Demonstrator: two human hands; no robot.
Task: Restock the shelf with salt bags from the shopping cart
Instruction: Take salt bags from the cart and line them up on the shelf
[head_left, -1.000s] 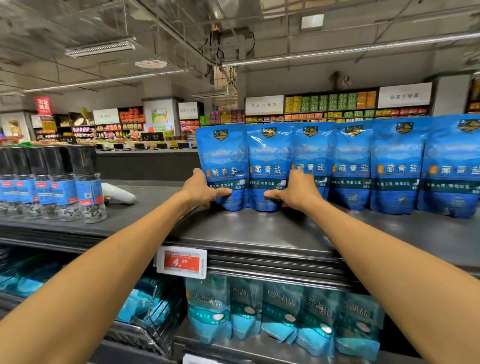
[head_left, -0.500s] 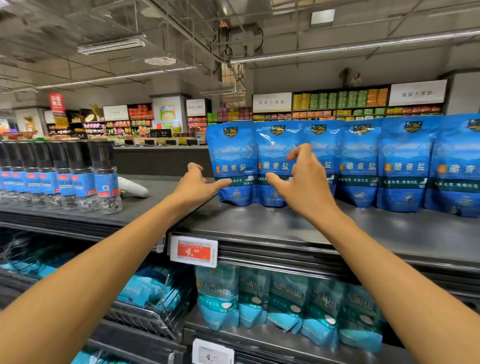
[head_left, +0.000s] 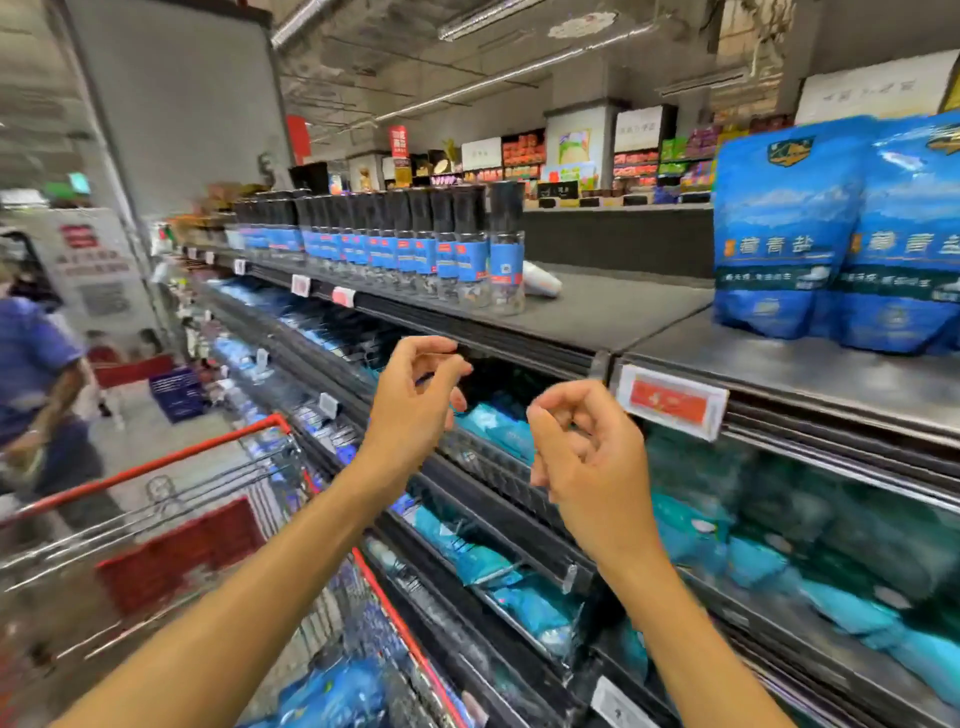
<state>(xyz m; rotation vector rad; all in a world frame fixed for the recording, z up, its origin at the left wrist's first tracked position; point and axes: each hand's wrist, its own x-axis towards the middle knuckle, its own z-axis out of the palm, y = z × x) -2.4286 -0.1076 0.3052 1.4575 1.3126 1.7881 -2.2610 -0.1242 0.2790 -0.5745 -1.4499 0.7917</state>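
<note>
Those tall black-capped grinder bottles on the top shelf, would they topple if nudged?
Probably: the grinder bottles stand tall and narrow, so one may tip. They stand packed in a row, so neighbours could follow. They look clear and rigid, perhaps breakable.

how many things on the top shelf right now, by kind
blue salt bags: 2 in view, the right one cut off by the frame
white item lying on its side: 1
black-capped grinder bottles: a long row, too blurred to count
total countable: 3

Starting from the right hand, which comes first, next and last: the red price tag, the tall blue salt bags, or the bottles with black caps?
From the right hand:
1. Red price tag, on the shelf edge just above-right.
2. Blue salt bags, standing on top shelf, right.
3. Black-capped bottles, lined along top shelf, left.
</note>
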